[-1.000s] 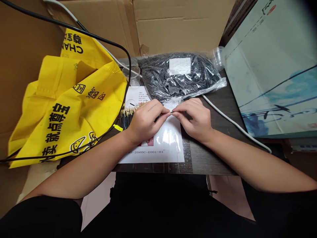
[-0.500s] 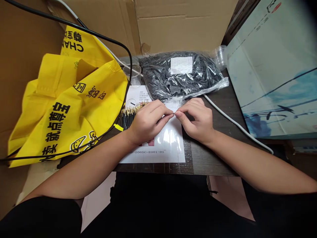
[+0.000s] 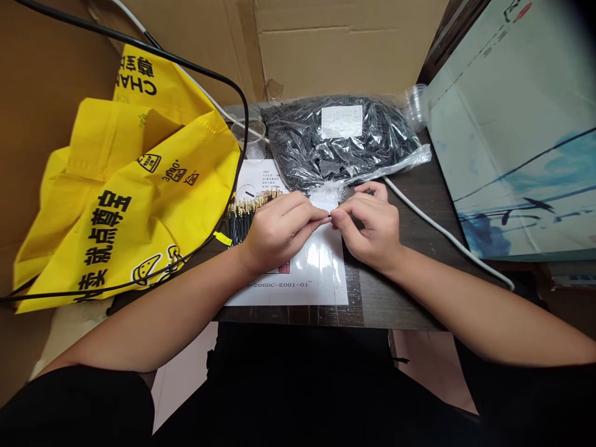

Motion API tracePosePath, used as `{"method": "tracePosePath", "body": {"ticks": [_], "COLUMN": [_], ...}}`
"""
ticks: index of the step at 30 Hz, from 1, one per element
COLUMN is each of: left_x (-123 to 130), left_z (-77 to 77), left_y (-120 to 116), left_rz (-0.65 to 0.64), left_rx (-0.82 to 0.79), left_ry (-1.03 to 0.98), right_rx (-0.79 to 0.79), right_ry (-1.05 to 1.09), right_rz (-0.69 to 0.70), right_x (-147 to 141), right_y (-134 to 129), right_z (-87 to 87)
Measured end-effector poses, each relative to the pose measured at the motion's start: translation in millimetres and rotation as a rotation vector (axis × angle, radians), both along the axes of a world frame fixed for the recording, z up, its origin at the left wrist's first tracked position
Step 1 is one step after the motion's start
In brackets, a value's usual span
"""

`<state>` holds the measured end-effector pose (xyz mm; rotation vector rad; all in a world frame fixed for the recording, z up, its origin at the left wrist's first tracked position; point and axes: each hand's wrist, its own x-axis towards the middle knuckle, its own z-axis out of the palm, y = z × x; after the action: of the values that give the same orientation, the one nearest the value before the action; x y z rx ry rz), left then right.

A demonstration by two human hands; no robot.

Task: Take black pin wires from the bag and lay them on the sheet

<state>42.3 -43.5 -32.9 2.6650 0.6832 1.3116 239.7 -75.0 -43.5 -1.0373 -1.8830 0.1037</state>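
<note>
A: Starting closest in, what are the hands doing?
B: The left hand point(image 3: 279, 230) has its thumb and fingers pressed together at the tips, pinching a small dark piece point(image 3: 329, 216).
A: And the right hand point(image 3: 372, 233)?
B: Its thumb and forefinger close on the same piece from the other side, so the fingertips of both hands nearly meet. Another finger stands raised and bent behind the pinch.
A: Can you tell what the piece is?
B: No, it's too small, and the fingers cover most of it. It's over the right part of the printed sheet point(image 3: 321, 273), which lies on the dark table point(image 3: 395, 298).
A: What's by the left hand?
B: Just beyond its wrist, a bundle of black wires point(image 3: 239, 220) with gold-coloured ends, and a yellow tag point(image 3: 222, 238) just beside them.
A: Farther out?
B: A crumpled yellow bag point(image 3: 153, 167) off to the left, and past the sheet a clear bag of black parts point(image 3: 344, 143) with a white label point(image 3: 341, 121). Cardboard point(image 3: 344, 49) stands behind that.
</note>
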Motion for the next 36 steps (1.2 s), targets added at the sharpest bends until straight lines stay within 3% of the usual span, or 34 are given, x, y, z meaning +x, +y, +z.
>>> {"method": "tracePosePath", "body": {"ticks": [15,21,26,30,33,36], "left_x": [4.3,3.2,2.7,2.9,1.4,-1.0], "left_z": [7.1,4.0,3.7,6.0,7.7,9.0], "left_y": [0.3,1.8,1.1,-0.4,-0.8,-0.7], "left_rz": [0.048,0.033,0.033,0.028,0.014,0.033], "left_rx": [-0.17,-0.135,-0.111,-0.151,-0.221,-0.246], "left_ry": [-0.108,-0.162,-0.169,-0.162,-0.181,-0.218], "right_rx": [-0.001,-0.097,-0.311,-0.534,-0.766,-0.992], "right_ry": [0.069,0.157,0.286,0.4,0.271,-0.075], "right_rz": [0.053,0.047,0.03,0.121,0.205,0.221], "right_x": [0.4,-1.1,-11.0,-9.4,13.7,52.2], "right_y": [1.1,-1.9,-10.4,-2.2,15.9,31.7], "right_z": [1.8,8.0,13.6,24.9,48.7,79.5]}}
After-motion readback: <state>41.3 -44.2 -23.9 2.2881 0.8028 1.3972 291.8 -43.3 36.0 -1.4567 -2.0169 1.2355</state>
